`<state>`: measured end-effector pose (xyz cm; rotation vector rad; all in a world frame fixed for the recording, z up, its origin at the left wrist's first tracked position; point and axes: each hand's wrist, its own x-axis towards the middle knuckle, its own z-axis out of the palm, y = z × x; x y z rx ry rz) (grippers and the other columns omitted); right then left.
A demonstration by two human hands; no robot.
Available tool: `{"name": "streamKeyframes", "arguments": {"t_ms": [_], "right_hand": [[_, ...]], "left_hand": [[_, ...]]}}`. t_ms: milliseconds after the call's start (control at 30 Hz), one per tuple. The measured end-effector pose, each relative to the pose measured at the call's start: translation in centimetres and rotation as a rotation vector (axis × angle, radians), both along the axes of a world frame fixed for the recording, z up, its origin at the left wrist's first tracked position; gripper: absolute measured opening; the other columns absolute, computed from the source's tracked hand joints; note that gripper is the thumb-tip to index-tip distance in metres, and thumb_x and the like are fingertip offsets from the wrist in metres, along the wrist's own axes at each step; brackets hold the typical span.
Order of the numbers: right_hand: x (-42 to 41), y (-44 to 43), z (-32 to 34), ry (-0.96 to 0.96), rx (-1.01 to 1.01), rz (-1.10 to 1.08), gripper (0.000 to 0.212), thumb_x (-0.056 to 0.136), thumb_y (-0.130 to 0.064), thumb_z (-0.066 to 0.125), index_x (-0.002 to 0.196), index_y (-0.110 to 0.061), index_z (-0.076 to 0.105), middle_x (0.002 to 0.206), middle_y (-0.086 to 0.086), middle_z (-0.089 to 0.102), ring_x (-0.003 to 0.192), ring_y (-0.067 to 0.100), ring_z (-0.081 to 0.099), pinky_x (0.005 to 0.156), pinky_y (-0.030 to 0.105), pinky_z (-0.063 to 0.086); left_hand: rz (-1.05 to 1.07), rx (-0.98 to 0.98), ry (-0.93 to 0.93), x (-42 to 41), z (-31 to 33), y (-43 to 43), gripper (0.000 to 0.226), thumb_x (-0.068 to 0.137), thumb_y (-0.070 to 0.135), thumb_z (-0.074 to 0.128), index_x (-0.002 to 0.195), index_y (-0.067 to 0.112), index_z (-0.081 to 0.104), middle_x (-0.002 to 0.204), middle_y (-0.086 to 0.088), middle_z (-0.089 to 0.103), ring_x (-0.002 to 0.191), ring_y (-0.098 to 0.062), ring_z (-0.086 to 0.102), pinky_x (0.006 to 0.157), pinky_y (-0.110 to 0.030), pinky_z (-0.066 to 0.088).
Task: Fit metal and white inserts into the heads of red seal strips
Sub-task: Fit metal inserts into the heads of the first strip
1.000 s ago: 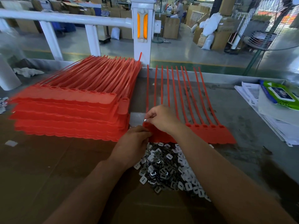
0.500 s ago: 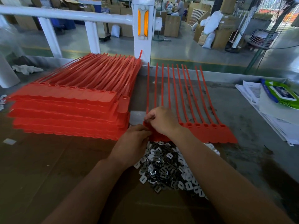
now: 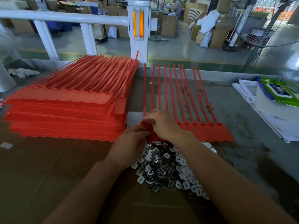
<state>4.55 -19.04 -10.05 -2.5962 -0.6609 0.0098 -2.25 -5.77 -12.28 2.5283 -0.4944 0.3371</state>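
Observation:
A joined row of red seal strips (image 3: 208, 130) lies flat in front of me, heads near, tails pointing away. My right hand (image 3: 163, 123) is curled over the leftmost heads, fingertips pressed down at the row's left end. My left hand (image 3: 131, 143) sits just below it, fingers curled against the same left corner; what they pinch is hidden. A heap of metal and white inserts (image 3: 168, 167) lies right under both wrists. A tall stack of red seal strips (image 3: 68, 113) stands to the left.
A white railing post (image 3: 139, 29) rises behind the table's far edge. Papers (image 3: 273, 118) and a green wipes packet (image 3: 278, 91) lie at the right. Brown cardboard (image 3: 48, 167) covers the near left of the table. A crumpled white rag (image 3: 22, 72) lies far left.
Both hands stay at the left end of the strip row with only slight finger shifts. The view has dipped a little.

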Motion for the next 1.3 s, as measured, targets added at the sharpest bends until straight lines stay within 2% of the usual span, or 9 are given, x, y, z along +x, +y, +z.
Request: {"name": "streamKeyframes", "arguments": {"t_ms": [167,267,367,533,633,700,833,1033,1300], "right_hand": [[-0.1,-0.1,0.0,0.015,0.0,0.014,0.038,0.088,0.005,0.046,0.117,-0.012,0.064,0.12,0.009,0.055,0.113,0.021,0.048,0.091,0.021,0.034],[-0.2,-0.7,0.9,0.1,0.116,-0.031,0.034,0.092,0.001,0.045,0.116,-0.013,0.065,0.123,0.006,0.06,0.114,0.016,0.052,0.088,0.011,0.032],[-0.6,-1.7,2.0,0.126,0.204,-0.059,0.027,0.093,-0.007,0.05,0.115,-0.015,0.065,0.122,0.001,0.062,0.113,0.01,0.054,0.087,0.011,0.033],[-2.1,-3.5,3.2,0.124,0.151,-0.047,0.021,0.09,-0.017,0.058,0.109,-0.017,0.068,0.113,-0.004,0.065,0.099,0.004,0.055,0.079,0.011,0.035],[-3.1,-4.5,3.5,0.181,0.116,-0.027,0.017,0.086,-0.02,0.063,0.102,-0.02,0.07,0.094,-0.013,0.064,0.082,-0.007,0.053,0.074,0.006,0.039],[-3.9,-4.8,3.5,0.215,0.084,0.002,0.015,0.085,-0.02,0.065,0.098,-0.02,0.071,0.088,-0.015,0.062,0.078,-0.009,0.053,0.069,0.005,0.039],[-4.7,-4.8,3.0,0.248,0.055,0.041,0.017,0.083,-0.017,0.067,0.1,-0.016,0.071,0.09,-0.011,0.065,0.077,-0.006,0.055,0.069,0.004,0.042],[-4.7,-4.6,2.4,0.158,-0.023,0.037,0.017,0.084,-0.013,0.065,0.1,-0.014,0.072,0.099,-0.006,0.069,0.069,-0.008,0.048,0.061,-0.003,0.036],[-4.7,-4.6,2.4,0.204,-0.038,0.078,0.018,0.082,-0.019,0.067,0.1,-0.016,0.072,0.097,-0.007,0.069,0.068,-0.009,0.049,0.062,0.001,0.038]], "left_hand": [[0.008,-0.005,0.001,0.0,0.0,0.0,0.029,0.089,0.004,0.052,0.115,0.008,0.064,0.119,-0.006,0.06,0.109,-0.017,0.053,0.086,-0.013,0.033],[0.019,-0.045,0.016,0.0,0.1,0.0,0.03,0.09,0.004,0.051,0.117,0.009,0.063,0.121,-0.003,0.058,0.11,-0.014,0.052,0.085,-0.009,0.03],[0.026,-0.082,0.031,0.0,0.2,0.1,0.03,0.091,0.004,0.05,0.117,0.009,0.063,0.121,-0.002,0.058,0.109,-0.01,0.051,0.085,-0.007,0.03],[0.03,-0.102,0.048,0.1,0.2,0.1,0.028,0.091,0.004,0.05,0.115,0.009,0.064,0.12,-0.002,0.058,0.108,-0.01,0.051,0.087,-0.009,0.031],[0.037,-0.104,0.054,0.2,0.2,0.1,0.029,0.091,0.004,0.051,0.115,0.01,0.064,0.121,-0.001,0.058,0.11,-0.01,0.051,0.089,-0.01,0.031],[0.04,-0.093,0.056,0.2,0.1,0.0,0.029,0.091,0.005,0.05,0.117,0.01,0.063,0.124,-0.001,0.056,0.113,-0.011,0.05,0.091,-0.011,0.03],[0.045,-0.065,0.063,0.3,0.0,-0.1,0.032,0.093,0.007,0.048,0.122,0.012,0.06,0.13,0.0,0.053,0.118,-0.011,0.046,0.094,-0.013,0.029],[0.072,-0.062,0.053,0.2,-0.1,-0.2,0.032,0.093,0.008,0.047,0.122,0.013,0.06,0.13,0.0,0.053,0.118,-0.012,0.047,0.095,-0.013,0.029],[0.068,-0.056,0.049,0.4,-0.1,-0.2,0.031,0.092,0.008,0.048,0.12,0.012,0.061,0.129,0.0,0.054,0.117,-0.011,0.047,0.094,-0.012,0.027]]}}
